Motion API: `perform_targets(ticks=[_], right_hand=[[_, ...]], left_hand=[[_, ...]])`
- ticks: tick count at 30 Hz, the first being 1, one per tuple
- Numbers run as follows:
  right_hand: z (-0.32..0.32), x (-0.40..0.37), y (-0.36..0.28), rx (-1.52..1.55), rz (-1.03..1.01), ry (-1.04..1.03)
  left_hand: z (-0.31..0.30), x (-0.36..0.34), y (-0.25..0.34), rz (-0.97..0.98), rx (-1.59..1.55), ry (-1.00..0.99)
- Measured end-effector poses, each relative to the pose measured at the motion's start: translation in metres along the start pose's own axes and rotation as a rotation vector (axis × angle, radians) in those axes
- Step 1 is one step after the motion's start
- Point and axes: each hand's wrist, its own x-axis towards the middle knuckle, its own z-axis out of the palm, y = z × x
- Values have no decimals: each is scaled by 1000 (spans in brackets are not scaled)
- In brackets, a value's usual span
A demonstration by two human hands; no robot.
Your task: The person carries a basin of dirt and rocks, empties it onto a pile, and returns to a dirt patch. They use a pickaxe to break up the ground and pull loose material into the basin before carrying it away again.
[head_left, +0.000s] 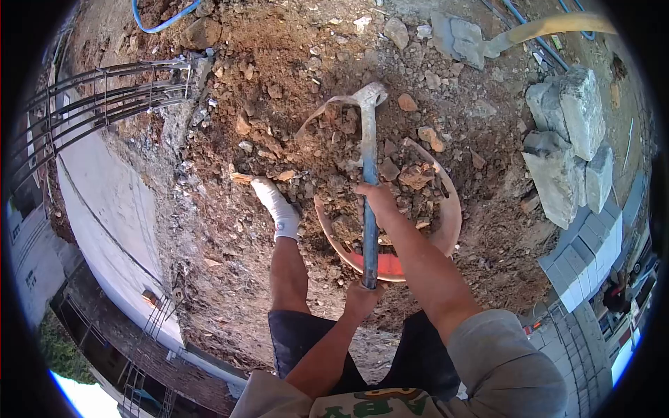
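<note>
My right hand (pixel 378 203) is wrapped round the middle of a hoe's handle (pixel 370 230). Lower down, my left hand (pixel 363 298) grips the handle's near end. The hoe's metal head (pixel 371 93) lies at the far end, and its curved blade reaches left into the loose soil. Beneath the handle sits a reddish-orange basin (pixel 449 216) with rubble and earth in it; soil and my right arm hide part of its rim. Broken stones (pixel 416 175) lie inside the basin.
My foot in a white sock (pixel 276 207) stands left of the basin. Rebar (pixel 118 94) juts out at the left above a pale wall (pixel 115 188). Concrete blocks (pixel 561 139) are piled at the right. A wooden-handled tool with a flat blade (pixel 458 40) lies at the top right.
</note>
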Motion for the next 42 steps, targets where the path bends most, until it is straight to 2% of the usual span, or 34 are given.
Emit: perform_targets(ticks=[2, 3, 4, 10, 12, 14, 16, 17, 18, 20, 22, 23, 25, 28, 30, 31, 32, 33, 35, 38, 39, 40, 41, 42], right_hand=[[-26, -5, 20, 31, 23, -11], [-40, -14, 28, -3, 19, 8], [-54, -24, 38, -9, 39, 8], [-130, -43, 65, -95, 42, -129], [-142, -57, 71, -151, 28, -77], [-160, -77, 94, -191, 40, -77], [-183, -92, 140, -188, 25, -50], [-191, -113, 147, -189, 21, -42], [-197, -126, 152, -187, 0, -39], [-216, -134, 188, -222, 73, 30], [-204, -149, 164, -265, 50, 60], [-198, -161, 153, -292, 49, 80], [-176, -156, 128, -291, -32, 57], [-112, -127, 74, -274, -199, -43], [-42, -119, 28, -338, -403, -70], [-6, -112, 6, -385, -502, -93], [34, -110, -19, -463, -580, -81], [67, -99, -40, -462, -661, -166], [143, -100, -82, -601, -791, -187], [237, -56, -114, -676, -929, -201], [261, -32, -113, -678, -922, -198], [281, -7, -105, -688, -907, -197], [290, 15, -92, -697, -887, -189], [291, 33, -73, -738, -731, -212]], left_hand=[[18, -16, -12, -33, 3, 31], [33, -22, -21, -139, 17, -22], [50, -32, -29, -165, -16, -25], [148, -65, -40, -191, -174, -4], [174, -69, -69, -171, -167, 67], [187, -79, -107, -205, -120, 9], [211, -99, -154, -317, 15, -7], [219, -105, -168, -353, 91, -17], [221, -123, -154, -390, 89, -42], [235, -134, -180, -376, 255, -130], [241, -133, -189, -338, 243, -212], [245, -131, -189, -268, 236, -130], [228, -113, -161, -205, 158, -67], [167, -51, -109, -87, -19, -14], [126, 8, -88, 173, -236, 31], [87, 19, -54, 236, -192, 45], [61, 37, -34, 394, -254, 121], [20, 34, 2, 479, -220, 140], [-39, 48, 46, 578, -455, 70], [-137, 61, 94, 494, -532, 73], [-147, 100, 87, 600, -672, 105], [-176, 88, 88, 506, -640, 75], [-178, 104, 68, 465, -620, 119], [-177, 120, 53, 428, -590, 160]])
